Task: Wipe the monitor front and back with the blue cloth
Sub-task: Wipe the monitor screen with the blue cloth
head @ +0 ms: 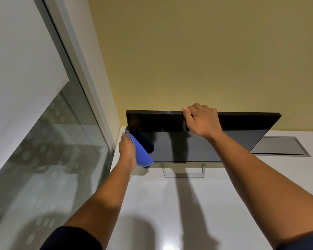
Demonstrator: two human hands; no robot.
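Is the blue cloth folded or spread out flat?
Folded. The blue cloth shows stacked layer edges at its top, where the left hand presses it as a thick pad against the monitor screen.

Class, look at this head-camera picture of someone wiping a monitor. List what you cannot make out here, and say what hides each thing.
- Back of the monitor: turned away from the head camera; only the dark screen shows.
- Left fingers: the left hand shows its back and the blue cloth covers them.
- Right fingertips: the right hand curls over the top edge, behind the panel.
- Logo on the lower bezel: too small to read.
- Stand: its upper part is behind the screen.
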